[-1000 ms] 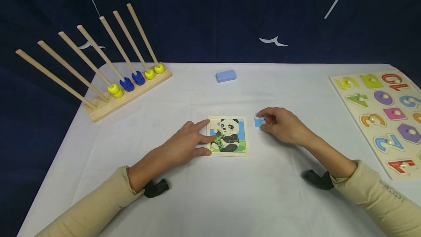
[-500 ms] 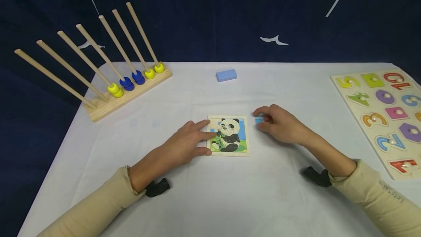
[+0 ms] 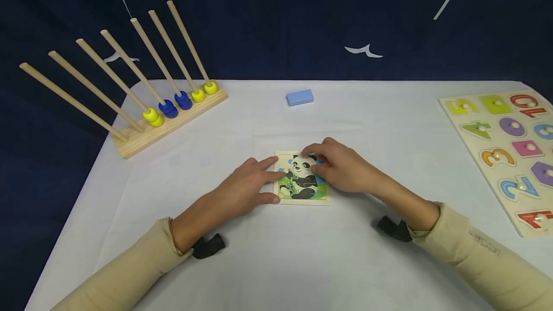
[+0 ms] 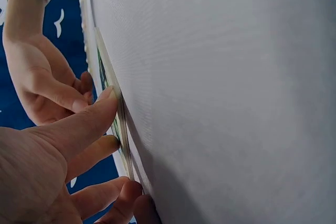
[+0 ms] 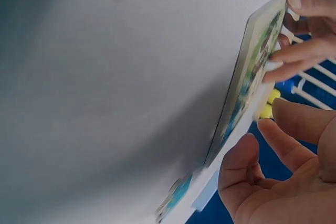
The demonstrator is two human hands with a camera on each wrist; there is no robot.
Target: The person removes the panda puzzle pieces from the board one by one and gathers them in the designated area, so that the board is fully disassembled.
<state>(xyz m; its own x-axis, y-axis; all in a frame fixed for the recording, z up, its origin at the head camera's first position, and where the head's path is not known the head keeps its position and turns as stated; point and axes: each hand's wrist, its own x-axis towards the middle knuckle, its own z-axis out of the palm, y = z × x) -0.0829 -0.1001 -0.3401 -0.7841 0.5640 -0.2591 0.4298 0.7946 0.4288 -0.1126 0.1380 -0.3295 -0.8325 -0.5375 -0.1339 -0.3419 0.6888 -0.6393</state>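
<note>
A square panda jigsaw puzzle (image 3: 298, 200) in a pale wooden frame lies flat at the table's middle. Its upper left corner shows a bare pale patch. Spread and fairly straight, the fingers of my left hand (image 3: 248, 188) rest on the puzzle's left side, thumb at the lower corner. My right hand (image 3: 343, 167) hovers over the puzzle's upper right, fingers bent. In the right wrist view, my right hand (image 5: 289, 177) has a gap between thumb and fingers, with no object seen there. Blue puzzle pieces (image 5: 176, 198) lie on the table beside the frame; in the head view they are hidden.
A wooden peg abacus (image 3: 173, 128) with yellow and blue beads stands at the back left. Behind the puzzle lies a blue block (image 3: 300, 97). A number and shape board (image 3: 488, 145) lies on the right. The white table (image 3: 281, 263) ends at a dark curtain.
My right hand has left the blue piece on the table and moved left over the puzzle's upper right. My left hand has stayed on the puzzle.
</note>
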